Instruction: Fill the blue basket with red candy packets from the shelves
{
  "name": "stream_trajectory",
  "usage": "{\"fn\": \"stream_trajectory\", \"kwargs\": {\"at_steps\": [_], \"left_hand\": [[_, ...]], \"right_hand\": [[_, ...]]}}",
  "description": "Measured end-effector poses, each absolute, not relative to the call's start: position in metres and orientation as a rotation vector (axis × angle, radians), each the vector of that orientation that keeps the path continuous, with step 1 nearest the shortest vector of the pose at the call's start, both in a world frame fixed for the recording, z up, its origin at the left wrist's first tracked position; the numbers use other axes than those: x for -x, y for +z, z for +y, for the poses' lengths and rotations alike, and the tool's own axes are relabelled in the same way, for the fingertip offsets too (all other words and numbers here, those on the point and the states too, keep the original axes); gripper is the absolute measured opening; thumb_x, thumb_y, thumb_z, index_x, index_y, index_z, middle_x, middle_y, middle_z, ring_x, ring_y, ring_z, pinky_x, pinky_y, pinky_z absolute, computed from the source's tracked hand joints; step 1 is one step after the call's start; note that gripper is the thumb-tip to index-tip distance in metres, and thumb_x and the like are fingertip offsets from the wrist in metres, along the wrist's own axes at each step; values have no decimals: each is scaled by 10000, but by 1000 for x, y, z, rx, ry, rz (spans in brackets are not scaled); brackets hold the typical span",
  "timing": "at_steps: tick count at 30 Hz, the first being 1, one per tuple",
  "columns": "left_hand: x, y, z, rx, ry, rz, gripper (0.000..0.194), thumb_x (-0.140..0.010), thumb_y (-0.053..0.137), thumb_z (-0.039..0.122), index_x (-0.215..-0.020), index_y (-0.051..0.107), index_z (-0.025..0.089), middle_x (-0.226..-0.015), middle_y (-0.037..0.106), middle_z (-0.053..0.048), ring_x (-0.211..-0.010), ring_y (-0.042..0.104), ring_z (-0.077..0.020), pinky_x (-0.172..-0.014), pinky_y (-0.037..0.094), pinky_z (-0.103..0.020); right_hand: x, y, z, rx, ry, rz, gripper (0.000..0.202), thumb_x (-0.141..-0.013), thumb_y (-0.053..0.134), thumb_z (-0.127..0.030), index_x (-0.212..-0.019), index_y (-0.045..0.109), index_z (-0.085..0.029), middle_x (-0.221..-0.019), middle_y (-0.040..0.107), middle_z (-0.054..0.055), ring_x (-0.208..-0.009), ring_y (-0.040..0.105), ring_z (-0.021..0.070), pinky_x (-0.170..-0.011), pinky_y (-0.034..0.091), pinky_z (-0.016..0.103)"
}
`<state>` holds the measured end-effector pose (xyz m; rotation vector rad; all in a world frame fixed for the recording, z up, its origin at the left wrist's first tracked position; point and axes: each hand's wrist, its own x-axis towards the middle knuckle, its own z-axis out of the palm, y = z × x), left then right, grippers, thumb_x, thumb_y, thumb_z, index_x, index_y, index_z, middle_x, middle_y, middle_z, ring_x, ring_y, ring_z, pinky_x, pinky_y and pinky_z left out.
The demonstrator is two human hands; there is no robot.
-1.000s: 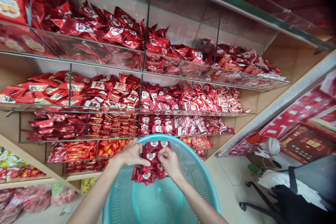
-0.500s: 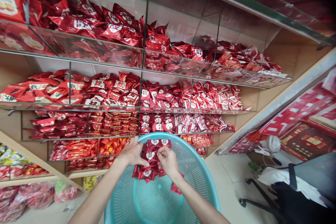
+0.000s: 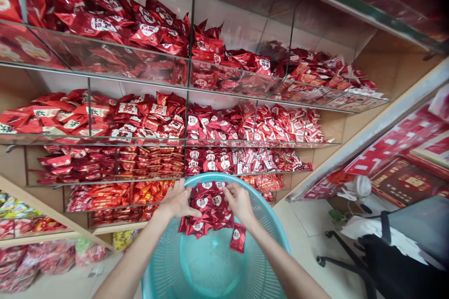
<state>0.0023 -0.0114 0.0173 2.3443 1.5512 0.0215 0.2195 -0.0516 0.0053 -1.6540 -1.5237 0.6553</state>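
Note:
Several dark red snack packets [image 3: 202, 202] with white round labels lie in neat rows against the far wall of a turquoise plastic basket [image 3: 261, 252]. My left hand [image 3: 177, 202] is open at their left side, thumb stretched over the near packets and fingers at the basket's rim. At the upper right of the rows, my right hand [image 3: 240, 203] has its fingertips pinched at the edge of a packet [image 3: 220, 186]. One loose packet [image 3: 238, 238] lies apart, below my right hand.
Glass-fronted shelves [image 3: 140, 139] full of red packets rise behind the basket. Bagged goods [image 3: 52, 261] lie low on the left. To the right are an office chair [image 3: 372, 257] and a red box [image 3: 410, 181]; tiled floor [image 3: 305, 233] shows between.
My right hand has moved right, from the middle of the packet rows to their upper right edge, uncovering packets there and the loose one. My left hand stays nearly in place.

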Motion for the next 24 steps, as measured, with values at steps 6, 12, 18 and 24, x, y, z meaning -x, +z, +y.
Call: {"fn": "stream_trajectory", "kwargs": {"at_steps": [6, 12, 18, 24], "left_hand": [[-2, 16, -11, -2331, 62, 1545, 719, -419, 565, 770, -878, 590, 217, -1100, 454, -121, -1115, 406, -361, -889, 354, -470], [-2, 18, -12, -2314, 91, 1543, 687, -434, 544, 775, -843, 581, 224, -1057, 464, -91, -1088, 425, -334, -872, 367, -441], [-1, 16, -11, -2355, 129, 1523, 655, -478, 494, 792, -773, 556, 211, -1007, 468, -85, -1004, 459, -309, -816, 390, -414], [0, 16, -11, -2353, 145, 1523, 625, -503, 481, 780, -760, 565, 217, -976, 476, -74, -982, 466, -298, -789, 400, -391]], "right_hand": [[-259, 6, -73, 2211, 564, -2118, 120, -725, 545, -240, -800, 613, -176, -796, 643, 98, -787, 612, 255, -646, 411, 311], [-245, -21, -108, 2377, 743, -2336, 865, -475, 782, -296, -1255, 440, -141, -1236, 483, 199, -1113, 468, 372, -864, 404, 453], [-230, -44, -111, 2432, 707, -2472, 1069, -428, 815, -281, -1363, 311, -159, -1359, 352, 216, -1230, 339, 390, -983, 295, 521], [-244, -36, -117, 2303, 823, -2270, 920, -347, 804, -216, -1210, 492, -141, -1202, 510, 204, -1098, 475, 388, -900, 378, 503]]}}
